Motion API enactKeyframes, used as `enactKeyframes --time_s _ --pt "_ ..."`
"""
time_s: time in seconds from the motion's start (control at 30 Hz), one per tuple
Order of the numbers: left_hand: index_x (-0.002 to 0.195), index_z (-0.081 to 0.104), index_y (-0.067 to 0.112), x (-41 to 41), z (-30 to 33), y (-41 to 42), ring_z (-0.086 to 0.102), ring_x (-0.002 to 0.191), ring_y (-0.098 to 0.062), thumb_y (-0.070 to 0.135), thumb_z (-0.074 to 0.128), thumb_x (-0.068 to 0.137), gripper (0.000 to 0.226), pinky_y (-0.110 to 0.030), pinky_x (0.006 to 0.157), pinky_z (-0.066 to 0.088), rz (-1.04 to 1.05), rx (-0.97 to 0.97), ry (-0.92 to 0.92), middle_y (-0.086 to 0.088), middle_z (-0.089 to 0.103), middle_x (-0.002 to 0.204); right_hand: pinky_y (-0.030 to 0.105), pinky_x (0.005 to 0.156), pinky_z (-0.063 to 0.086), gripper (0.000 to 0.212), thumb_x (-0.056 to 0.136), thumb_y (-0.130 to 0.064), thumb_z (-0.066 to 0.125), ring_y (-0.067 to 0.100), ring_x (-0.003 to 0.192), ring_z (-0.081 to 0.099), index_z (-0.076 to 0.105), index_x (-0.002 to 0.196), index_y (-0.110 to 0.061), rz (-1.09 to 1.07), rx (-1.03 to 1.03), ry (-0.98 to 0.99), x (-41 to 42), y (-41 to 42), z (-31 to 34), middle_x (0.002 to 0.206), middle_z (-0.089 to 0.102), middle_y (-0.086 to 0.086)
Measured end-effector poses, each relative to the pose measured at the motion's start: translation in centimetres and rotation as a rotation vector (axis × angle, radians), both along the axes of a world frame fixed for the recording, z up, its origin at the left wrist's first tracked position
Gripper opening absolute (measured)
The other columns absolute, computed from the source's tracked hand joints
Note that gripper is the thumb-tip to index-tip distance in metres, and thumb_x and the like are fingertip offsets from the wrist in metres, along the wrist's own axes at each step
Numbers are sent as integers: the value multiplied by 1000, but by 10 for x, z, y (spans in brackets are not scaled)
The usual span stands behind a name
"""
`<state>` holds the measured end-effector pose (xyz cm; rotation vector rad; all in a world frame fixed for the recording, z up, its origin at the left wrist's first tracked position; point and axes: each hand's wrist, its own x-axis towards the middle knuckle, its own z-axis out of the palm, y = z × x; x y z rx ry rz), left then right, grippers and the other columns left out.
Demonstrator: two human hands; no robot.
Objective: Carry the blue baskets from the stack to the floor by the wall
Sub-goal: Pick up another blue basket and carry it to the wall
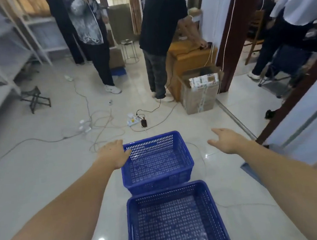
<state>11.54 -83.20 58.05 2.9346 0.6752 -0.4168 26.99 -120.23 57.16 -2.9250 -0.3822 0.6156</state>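
Two empty blue perforated baskets stand on the pale tiled floor, one behind the other. The far basket (156,161) is in the middle of the view and the near basket (177,219) is at the bottom. My left hand (113,154) rests with spread fingers at the far basket's left rim, touching it without gripping. Off to the right, my right hand (225,141) hovers open above the floor, apart from the basket. A corner of something blue (251,171) shows under my right forearm.
Tangled cables and a power strip (135,121) lie on the floor just beyond the baskets. A cardboard box (201,94) and a wooden cabinet stand ahead on the right. Two people stand ahead, another at the right doorway. White shelving (5,61) and a small stool (35,98) are on the left.
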Motion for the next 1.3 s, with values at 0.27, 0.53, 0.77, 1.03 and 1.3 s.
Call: enactKeyframes --time_s 0.27,0.53,0.77,1.03,1.3 --pt "148 40 15 -34 -184 -31 52 130 -29 51 39 101 59 -43 107 43 125 -133 240 -8 51 148 42 119 29 77 98 -59 41 29 147 32 21 160 -19 74 -104 281 2 -26 -204 164 28 9" --pt "140 48 17 -77 -397 -22 56 124 -26 54 37 97 58 -42 101 45 177 -199 468 -3 58 139 43 112 36 69 99 -56 41 30 140 42 28 157 -21 88 -181 502 -24 -48 -418 158 39 9" --pt "148 32 13 -112 -571 2 50 129 -29 58 34 96 69 -48 104 45 331 -193 489 -8 47 144 48 109 40 76 101 -44 46 34 139 42 8 160 -16 -79 -180 450 -28 -78 -563 162 28 11" --pt "132 32 2 -143 -696 16 58 112 -45 52 43 98 61 -54 97 46 889 -310 410 -26 59 128 39 65 41 40 101 -21 52 31 68 50 36 132 -2 -456 -54 338 -32 -83 -672 96 58 20" --pt "117 53 2 -151 -691 13 62 97 -41 48 39 102 50 -51 87 51 1141 -471 71 -21 64 110 54 83 57 36 98 -40 56 42 86 69 58 107 -6 -758 145 319 -31 -90 -674 97 71 19"
